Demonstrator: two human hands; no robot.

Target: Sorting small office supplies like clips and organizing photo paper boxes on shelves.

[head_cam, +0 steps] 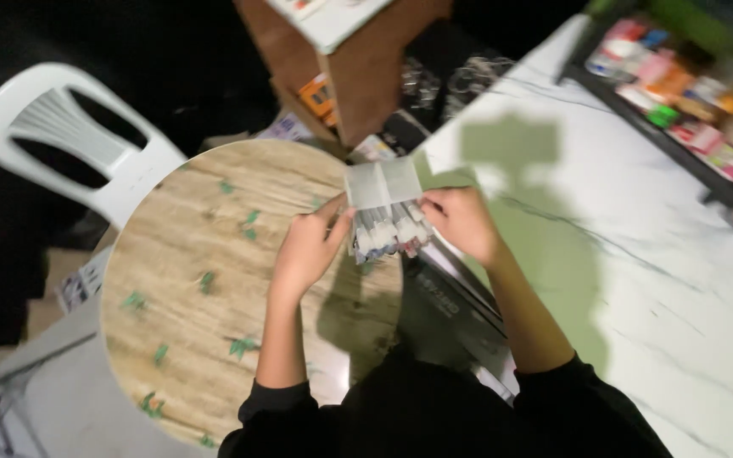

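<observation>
Leftmost, a white plastic chair (86, 140) is seen beside a round wood-patterned table (188, 314) printed with small green leaves. Above the table's right edge, the left hand (307, 250) is curled against the left side of a clear pack of pens (386, 216), thumb pressed to it. The pack is held upright between both hands, its flap uppermost. The right hand (464, 222) is closed on the pack's right side, fingertips apparently pinching the pen ends, though blur hides detail. Further right, a white marble-look counter (638, 254) and a shelf of coloured packets (689, 85) are noted.
</observation>
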